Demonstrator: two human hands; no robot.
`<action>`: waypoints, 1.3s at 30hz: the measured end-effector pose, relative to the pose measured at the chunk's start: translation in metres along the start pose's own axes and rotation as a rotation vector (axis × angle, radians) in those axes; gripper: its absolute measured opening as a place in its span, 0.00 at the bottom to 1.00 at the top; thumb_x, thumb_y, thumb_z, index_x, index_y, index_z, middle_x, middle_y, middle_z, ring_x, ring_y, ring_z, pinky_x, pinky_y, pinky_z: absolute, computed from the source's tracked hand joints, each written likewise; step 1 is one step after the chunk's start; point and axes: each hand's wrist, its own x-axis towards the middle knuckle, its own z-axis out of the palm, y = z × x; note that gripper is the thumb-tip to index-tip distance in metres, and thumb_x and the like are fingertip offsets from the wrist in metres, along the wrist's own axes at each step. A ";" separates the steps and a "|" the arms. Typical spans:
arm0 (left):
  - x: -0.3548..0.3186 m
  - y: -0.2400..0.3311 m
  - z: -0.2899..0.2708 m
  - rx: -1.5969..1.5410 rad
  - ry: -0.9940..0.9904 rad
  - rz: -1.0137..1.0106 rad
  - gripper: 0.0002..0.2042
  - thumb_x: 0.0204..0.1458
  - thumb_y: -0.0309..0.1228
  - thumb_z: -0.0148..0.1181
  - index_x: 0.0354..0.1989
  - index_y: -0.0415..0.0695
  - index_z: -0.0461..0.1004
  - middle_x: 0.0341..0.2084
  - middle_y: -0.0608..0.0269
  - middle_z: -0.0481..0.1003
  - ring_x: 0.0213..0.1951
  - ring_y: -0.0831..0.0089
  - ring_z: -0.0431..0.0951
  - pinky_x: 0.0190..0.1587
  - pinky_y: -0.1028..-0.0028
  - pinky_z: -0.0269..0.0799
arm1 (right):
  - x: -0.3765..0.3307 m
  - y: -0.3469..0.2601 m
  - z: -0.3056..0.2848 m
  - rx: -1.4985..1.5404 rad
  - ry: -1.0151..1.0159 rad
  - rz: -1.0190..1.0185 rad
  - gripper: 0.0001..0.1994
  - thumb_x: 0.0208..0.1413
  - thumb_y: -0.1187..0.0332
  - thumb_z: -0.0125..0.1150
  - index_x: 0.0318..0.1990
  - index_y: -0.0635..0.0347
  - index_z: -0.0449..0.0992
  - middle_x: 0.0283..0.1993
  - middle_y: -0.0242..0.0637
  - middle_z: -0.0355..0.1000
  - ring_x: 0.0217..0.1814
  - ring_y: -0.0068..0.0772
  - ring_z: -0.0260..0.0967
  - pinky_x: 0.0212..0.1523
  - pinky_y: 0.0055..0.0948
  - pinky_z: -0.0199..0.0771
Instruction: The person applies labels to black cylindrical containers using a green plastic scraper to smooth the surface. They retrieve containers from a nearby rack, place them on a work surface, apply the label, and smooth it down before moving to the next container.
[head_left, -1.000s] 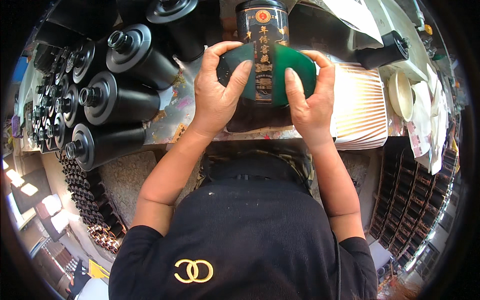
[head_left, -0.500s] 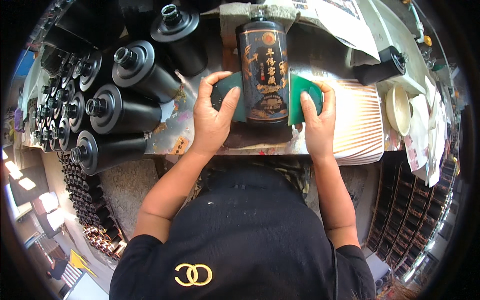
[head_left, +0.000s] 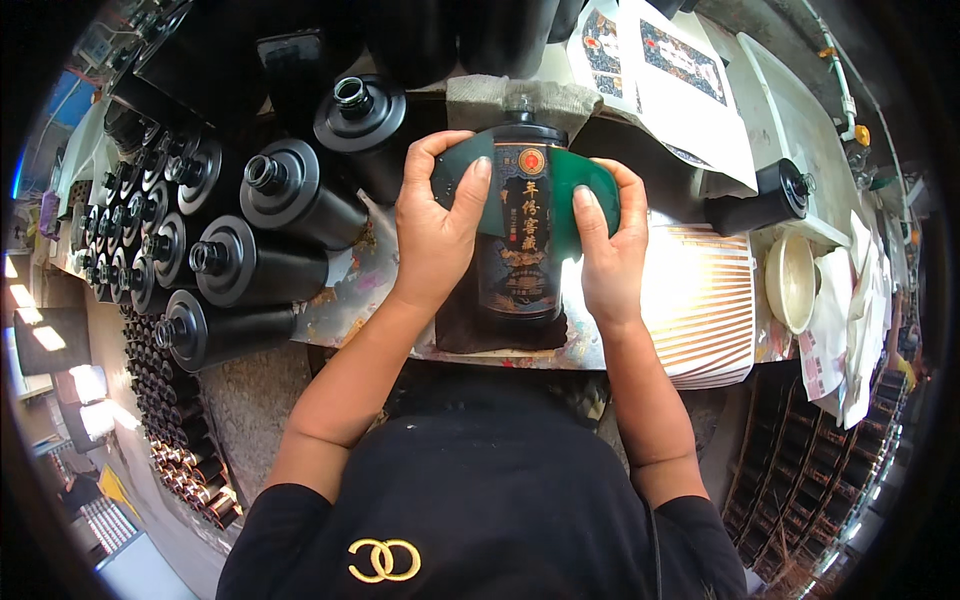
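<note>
A black bottle (head_left: 524, 270) with a decorated gold, red and blue label lies in front of me, its neck pointing away. My left hand (head_left: 428, 230) pinches a dark green scraper (head_left: 457, 165) against the bottle's left side. Between thumb and fingers, my right hand (head_left: 614, 250) grips a brighter green scraper (head_left: 567, 180) on the opposite side. Both scrapers reach over the label's upper edges, leaving its middle in sight. Under the bottle is a dark cloth (head_left: 458, 325), and a grey cloth (head_left: 474, 94) lies around its neck.
Several plain black bottles (head_left: 268, 262) crowd the table's left side. To the right are a striped sheet stack (head_left: 700, 300), another black bottle (head_left: 757, 200), a pale bowl (head_left: 790, 283) and printed sheets (head_left: 680, 100). Racks of bottles (head_left: 815, 460) stand below at right.
Both hands have slid the scrapers up along the bottle toward its neck and inward over the label. The whole view has shifted, so the table sits lower in the picture.
</note>
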 end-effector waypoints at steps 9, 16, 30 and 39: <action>-0.004 -0.016 -0.019 0.000 -0.024 -0.224 0.12 0.57 0.33 0.57 0.46 0.42 0.69 0.36 0.63 0.73 0.38 0.78 0.72 0.42 0.77 0.70 | -0.004 0.009 -0.012 0.193 0.025 0.326 0.15 0.59 0.67 0.55 0.51 0.62 0.64 0.42 0.34 0.66 0.41 0.18 0.64 0.40 0.18 0.68; 0.019 0.022 0.000 0.270 -0.041 0.223 0.10 0.53 0.28 0.59 0.43 0.41 0.73 0.31 0.60 0.75 0.34 0.73 0.75 0.40 0.75 0.69 | 0.016 -0.027 -0.002 -0.161 -0.011 -0.229 0.15 0.56 0.70 0.56 0.50 0.63 0.65 0.46 0.41 0.67 0.45 0.30 0.67 0.46 0.28 0.68; 0.013 -0.011 -0.003 -0.001 0.032 -0.104 0.12 0.58 0.36 0.57 0.42 0.39 0.70 0.33 0.66 0.73 0.36 0.80 0.71 0.41 0.79 0.69 | 0.008 0.003 -0.005 0.355 0.009 0.308 0.15 0.59 0.66 0.55 0.51 0.60 0.63 0.37 0.31 0.67 0.32 0.13 0.64 0.25 0.14 0.67; -0.020 -0.028 -0.020 0.411 0.079 0.008 0.10 0.56 0.34 0.58 0.41 0.42 0.73 0.35 0.65 0.74 0.39 0.76 0.72 0.44 0.76 0.68 | -0.014 0.021 -0.022 0.036 0.047 0.199 0.16 0.59 0.67 0.55 0.52 0.62 0.63 0.42 0.38 0.67 0.41 0.25 0.65 0.43 0.25 0.69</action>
